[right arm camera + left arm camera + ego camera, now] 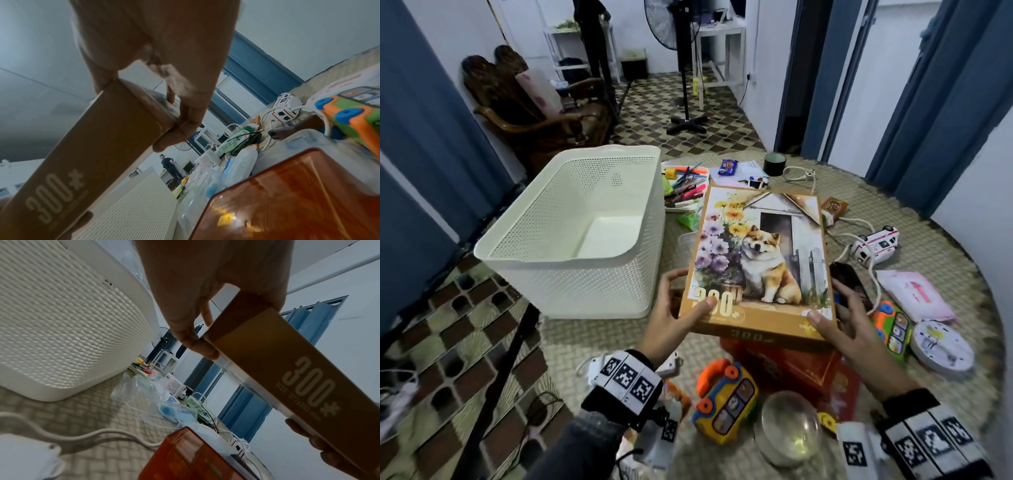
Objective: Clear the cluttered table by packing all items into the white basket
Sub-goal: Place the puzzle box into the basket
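White walls, blue curtains [424, 113] left and right. Floor [654, 113] tiled in brown-and-cream checker pattern. Wooden armchair [534, 113] with cushion at far left, black pedestal fan [681, 61] mid-room, white shelving units [719, 58] against back wall. Light is dim, cool

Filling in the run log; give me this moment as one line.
held: puzzle box | left hand: grips near-left corner | right hand: grips near-right corner | box: above table, right of basket | basket: empty
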Action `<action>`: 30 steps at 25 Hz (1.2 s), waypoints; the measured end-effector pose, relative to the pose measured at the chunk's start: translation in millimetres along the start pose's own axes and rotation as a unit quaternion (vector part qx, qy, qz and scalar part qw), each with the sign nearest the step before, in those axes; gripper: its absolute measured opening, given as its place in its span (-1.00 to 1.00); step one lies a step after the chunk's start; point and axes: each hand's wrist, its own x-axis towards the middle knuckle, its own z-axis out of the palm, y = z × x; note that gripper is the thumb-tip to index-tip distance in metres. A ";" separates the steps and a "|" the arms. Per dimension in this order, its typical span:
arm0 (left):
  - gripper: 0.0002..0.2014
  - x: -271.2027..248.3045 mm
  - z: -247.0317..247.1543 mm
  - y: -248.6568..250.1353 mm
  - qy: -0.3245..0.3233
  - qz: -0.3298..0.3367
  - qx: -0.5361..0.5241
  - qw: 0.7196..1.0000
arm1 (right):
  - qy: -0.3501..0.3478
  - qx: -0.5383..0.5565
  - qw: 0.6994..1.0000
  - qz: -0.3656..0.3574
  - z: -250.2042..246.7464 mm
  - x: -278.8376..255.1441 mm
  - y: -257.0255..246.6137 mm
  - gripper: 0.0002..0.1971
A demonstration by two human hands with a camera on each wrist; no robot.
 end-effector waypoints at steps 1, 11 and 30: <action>-0.46 -13.2 -6.6 -4.1 0.004 -0.003 -0.005 1.000 | -0.004 0.002 1.000 0.006 7.3 -9.7 -0.8 -0.27; -0.43 -146.0 -75.8 -21.0 0.035 0.009 0.006 0.999 | -0.032 0.025 0.999 -0.015 88.8 -116.1 -2.3 -0.05; -0.56 -260.2 -322.6 -10.3 0.235 0.031 0.021 0.971 | -0.212 0.049 0.975 -0.042 353.7 -107.8 -45.4 -0.28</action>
